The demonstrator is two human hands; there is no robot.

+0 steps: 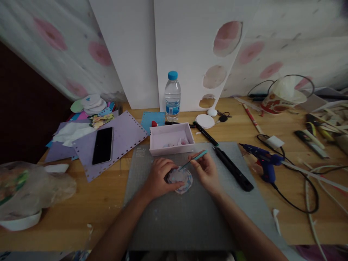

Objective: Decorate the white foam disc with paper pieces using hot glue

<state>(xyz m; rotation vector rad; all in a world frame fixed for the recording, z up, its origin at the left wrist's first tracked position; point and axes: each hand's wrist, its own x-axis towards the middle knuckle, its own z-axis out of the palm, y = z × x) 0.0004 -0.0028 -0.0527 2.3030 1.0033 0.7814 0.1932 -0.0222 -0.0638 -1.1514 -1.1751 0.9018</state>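
Observation:
A small round disc (180, 180) with a pale, bluish-pink patterned face lies on the grey cutting mat (185, 221). My left hand (161, 178) grips its left side, thumb across the near part and fingers along the far edge. A slim teal-handled tool (199, 155) is pinched between the thumb and fingers of my right hand (206, 172). Its thin tip points down-left and reaches the far edge of the disc; whether it touches is too small to tell. Just beyond my hands stands an open pale pink box (172, 139) with small paper scraps inside.
Right of my hand lie a black tool (233, 169), a black marker (206, 133) and a blue glue gun (262, 161) with its cable. A water bottle (172, 96) stands behind the box. Left are a phone (103, 145) on purple paper (127, 136) and a plastic bag (35, 185).

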